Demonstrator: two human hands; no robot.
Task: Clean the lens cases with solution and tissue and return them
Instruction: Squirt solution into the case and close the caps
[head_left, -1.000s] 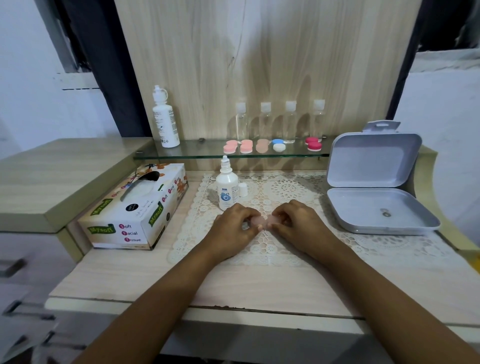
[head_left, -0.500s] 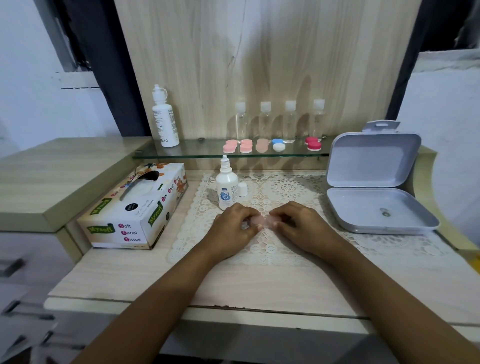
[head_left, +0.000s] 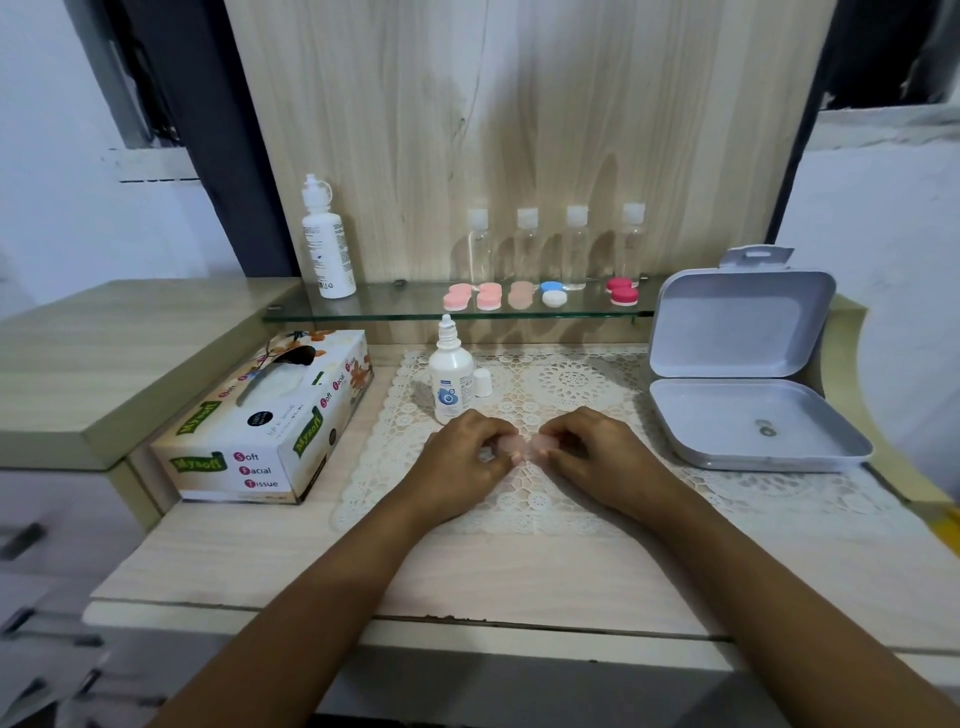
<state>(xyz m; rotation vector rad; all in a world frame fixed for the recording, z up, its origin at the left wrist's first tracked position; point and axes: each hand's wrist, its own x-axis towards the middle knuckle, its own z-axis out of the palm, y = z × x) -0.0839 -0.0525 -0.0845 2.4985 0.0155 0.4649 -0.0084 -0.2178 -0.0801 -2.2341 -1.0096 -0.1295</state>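
Now, lens case (head_left: 522, 446), pinched between both hands

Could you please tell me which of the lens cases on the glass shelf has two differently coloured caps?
The blue-and-white lens case, fourth from the left on the glass shelf; the others are all pink, peach or red.

We have one view only: wide-angle head cam, facing fwd & down at the worktop (head_left: 519, 571). Close range: left hand (head_left: 462, 462) and right hand (head_left: 605, 457) sit at frame centre, glass shelf (head_left: 405, 310) across the upper middle, wood panel (head_left: 519, 130) above.
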